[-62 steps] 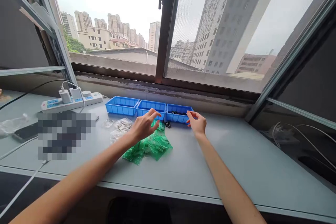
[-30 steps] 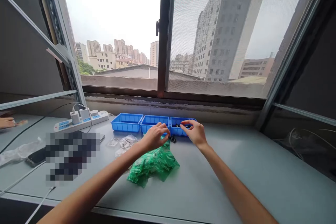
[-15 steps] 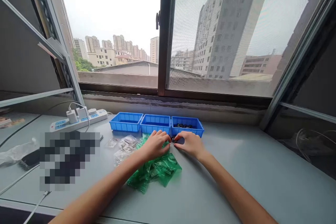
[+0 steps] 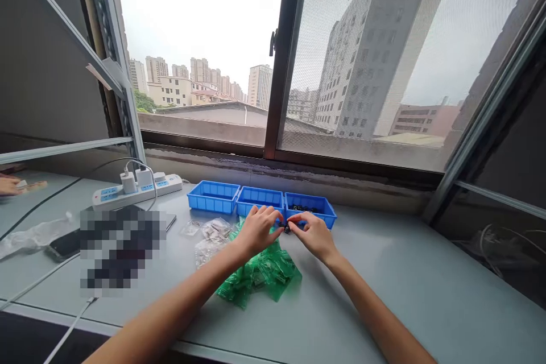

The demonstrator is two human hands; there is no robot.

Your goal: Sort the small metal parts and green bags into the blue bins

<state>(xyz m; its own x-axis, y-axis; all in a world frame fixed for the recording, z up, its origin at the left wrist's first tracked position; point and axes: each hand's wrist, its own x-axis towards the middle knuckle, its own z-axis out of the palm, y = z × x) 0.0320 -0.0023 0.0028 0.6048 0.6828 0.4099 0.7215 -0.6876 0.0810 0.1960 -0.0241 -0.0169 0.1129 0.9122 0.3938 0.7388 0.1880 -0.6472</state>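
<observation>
1. Small black pieces (image 4: 286,228) of unclear shape lay between the fingertips, in front of the ribbed blue plastic bins.
2. The left hand (image 4: 259,231) curved, thumb near its fingers; the right hand (image 4: 313,234) had thumb and index finger slightly apart at the pieces. Whether either gripped one could not be told.
3. Crinkled, translucent green bags (image 4: 277,273) spread beneath the left hand and forearm, partly hidden; clear bags (image 4: 213,236) lay beside them.
4. The right-hand bin (image 4: 315,217) held more black bits.
5. A white power strip (image 4: 139,192) had blue socket panels, any print too small to read.
6. Pixelation masked dark items nearby.
</observation>
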